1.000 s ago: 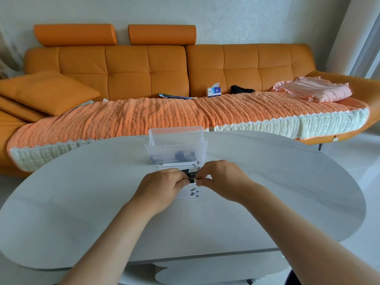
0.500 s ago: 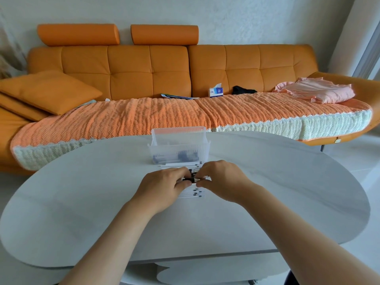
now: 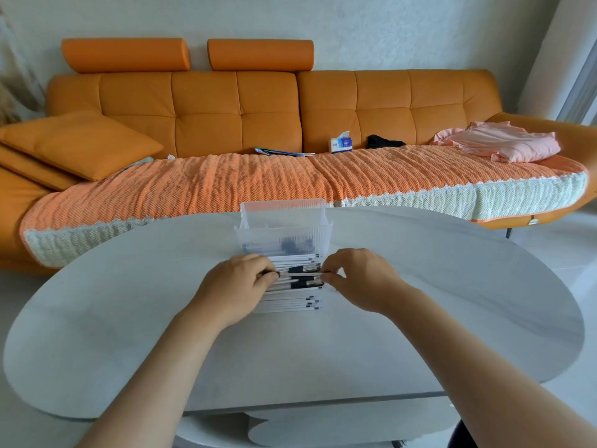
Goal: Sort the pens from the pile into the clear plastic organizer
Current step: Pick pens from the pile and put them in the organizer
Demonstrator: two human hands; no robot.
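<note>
Two hands meet just below the middle of the frame, and between them we see one white pen [image 3: 302, 273] held level. Its long axis runs left to right across the picture, roughly in line with the front wall of the clear plastic organizer [image 3: 283, 235] just above it. The left hand [image 3: 237, 287] has its fingers curled round the pen's left end; the right hand [image 3: 360, 279] pinches the right end between thumb and forefinger. We cannot tell which end of this pen is the tip, as the fingers cover both.

Directly under the hands lies the pile of pens [image 3: 290, 303], side by side on the pale table [image 3: 129, 318], all with the same left-right axis. Those nearest the bottom of the pile show small dark marks at their right ends. Several dark-capped pieces lie across the middle of the pile, close under the held pen. The pile's upper edge reaches the organizer's front wall, and through that ribbed wall we make out dark shapes inside.

Across the upper half of the frame stretches an orange sofa [image 3: 226, 105], with a tissue box [image 3: 340, 144] and a pink cloth [image 3: 504, 143] on it.
</note>
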